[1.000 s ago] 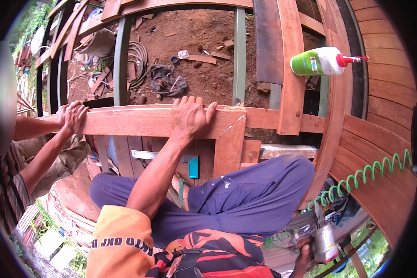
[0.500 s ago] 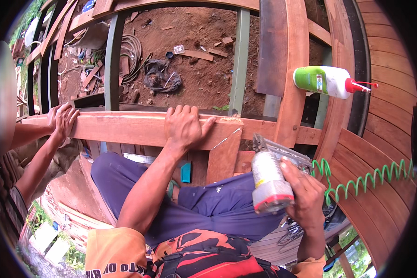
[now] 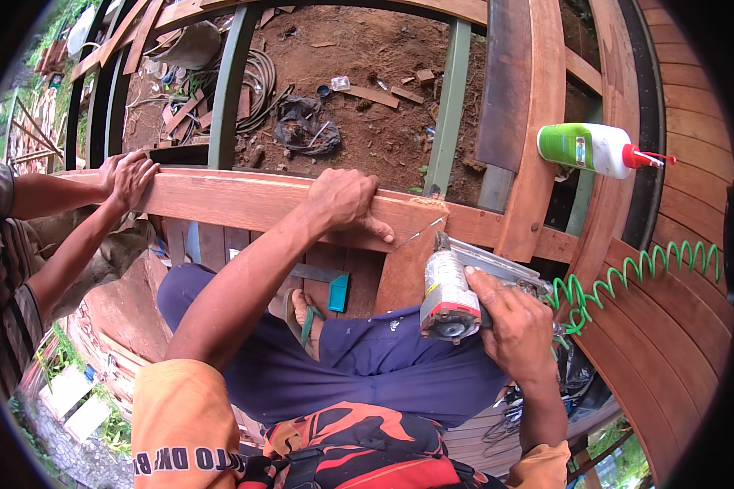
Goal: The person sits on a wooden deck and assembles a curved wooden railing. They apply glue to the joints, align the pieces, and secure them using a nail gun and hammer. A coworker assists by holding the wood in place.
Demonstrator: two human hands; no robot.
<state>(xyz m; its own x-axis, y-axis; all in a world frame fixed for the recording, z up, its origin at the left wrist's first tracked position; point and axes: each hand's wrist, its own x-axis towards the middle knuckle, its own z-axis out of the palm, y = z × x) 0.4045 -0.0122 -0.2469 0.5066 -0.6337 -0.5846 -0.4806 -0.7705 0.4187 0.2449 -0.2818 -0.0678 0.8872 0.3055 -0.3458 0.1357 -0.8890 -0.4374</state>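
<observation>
My left hand is wrapped over the upper edge of a long reddish wooden board, thumb down its near face. In my right hand is a pneumatic nail gun, silver-grey with a red-rimmed cap. Its nose points away from me, close to the slanted joint where the long board meets a shorter wooden piece; contact cannot be made out. A pale line runs along that joint. At the left, another person's hands rest on the long board's far end.
A green coiled air hose stretches right from the nail gun. A white-and-green glue bottle with red cap lies on the boards beyond. A try square with teal handle sits near my foot. Green metal posts stand over bare soil.
The nail gun has moved left and away from me, its nose now nearer the slanted joint. My left hand has rolled over, its thumb now lower on the board's face. The view has shifted slightly.
</observation>
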